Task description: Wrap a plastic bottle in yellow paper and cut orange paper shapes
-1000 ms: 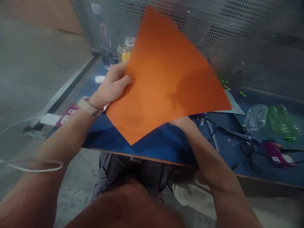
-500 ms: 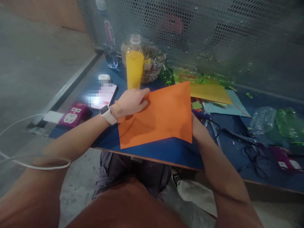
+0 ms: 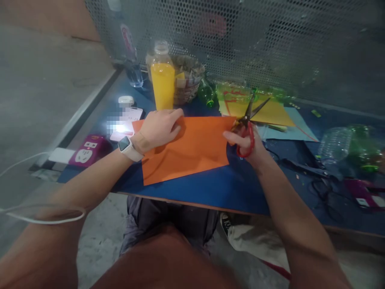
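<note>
An orange sheet of paper (image 3: 186, 148) is spread over the blue table, its lower edge slanting. My left hand (image 3: 161, 130), with a watch on the wrist, grips the sheet near its upper left, the fingers partly hidden. My right hand (image 3: 248, 144) is closed around the red handles of a pair of scissors (image 3: 249, 112). Their blades point up and away, spread apart. The thumb and scissors are at the sheet's right edge; whether the thumb presses the paper I cannot tell.
Behind the sheet stand a yellow-filled bottle (image 3: 163, 84), a clear bottle (image 3: 134, 68) and a woven basket (image 3: 189, 86). On the left are a lit phone (image 3: 132, 114) and a purple socket block (image 3: 88, 150). Yellow paper (image 3: 270, 112), cut plastic bottles (image 3: 337, 146) and cables (image 3: 325, 192) lie right.
My right hand has come out from behind the sheet's right edge, and the scissors now show in it with blades apart. The sheet lies flatter and a little further left in view.
</note>
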The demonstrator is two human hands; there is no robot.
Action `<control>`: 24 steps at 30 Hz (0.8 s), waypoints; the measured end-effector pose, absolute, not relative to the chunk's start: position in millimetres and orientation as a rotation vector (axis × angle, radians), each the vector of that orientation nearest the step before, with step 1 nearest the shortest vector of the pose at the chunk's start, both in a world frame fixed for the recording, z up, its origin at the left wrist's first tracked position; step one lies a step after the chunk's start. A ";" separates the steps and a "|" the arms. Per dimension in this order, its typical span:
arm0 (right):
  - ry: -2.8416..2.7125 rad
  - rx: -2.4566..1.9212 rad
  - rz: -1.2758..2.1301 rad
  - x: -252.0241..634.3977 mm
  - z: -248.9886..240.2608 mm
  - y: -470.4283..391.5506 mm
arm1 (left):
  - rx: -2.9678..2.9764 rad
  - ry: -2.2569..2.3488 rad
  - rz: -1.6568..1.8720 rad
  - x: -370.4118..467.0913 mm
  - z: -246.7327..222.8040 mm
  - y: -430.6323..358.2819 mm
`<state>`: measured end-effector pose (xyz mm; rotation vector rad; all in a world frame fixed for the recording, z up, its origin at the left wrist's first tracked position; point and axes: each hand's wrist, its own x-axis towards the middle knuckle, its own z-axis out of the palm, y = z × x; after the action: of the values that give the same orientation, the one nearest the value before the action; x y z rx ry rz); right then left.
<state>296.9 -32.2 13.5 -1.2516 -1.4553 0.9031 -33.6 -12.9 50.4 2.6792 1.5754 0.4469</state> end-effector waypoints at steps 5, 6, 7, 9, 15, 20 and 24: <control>-1.520 -1.316 0.649 298.5 6.0 -40.1 | 2.723 1.410 0.711 -35.2 39.3 -7.4; -1.509 -1.298 0.596 298.9 6.0 -40.2 | 2.750 1.339 0.849 -35.3 38.4 -7.4; -1.478 -1.263 0.559 298.9 6.8 -40.1 | 2.781 1.242 1.003 -34.8 38.3 -8.9; -1.368 -1.152 0.534 297.4 10.9 -40.3 | 2.841 0.982 1.254 -31.4 40.0 -17.6; -1.140 -0.958 0.467 287.5 36.6 -50.5 | 2.953 0.313 0.790 -2.9 39.7 -73.3; -1.030 -0.905 0.525 288.1 44.8 -52.8 | 2.652 0.369 0.481 11.1 13.0 -75.3; -0.990 -0.946 0.588 292.7 38.0 -44.7 | 2.452 0.642 0.604 5.2 -0.7 -51.7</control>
<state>292.7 -44.7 38.0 -0.9462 -0.9901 0.5881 5.2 -51.7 -0.7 2.4523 0.6423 0.6038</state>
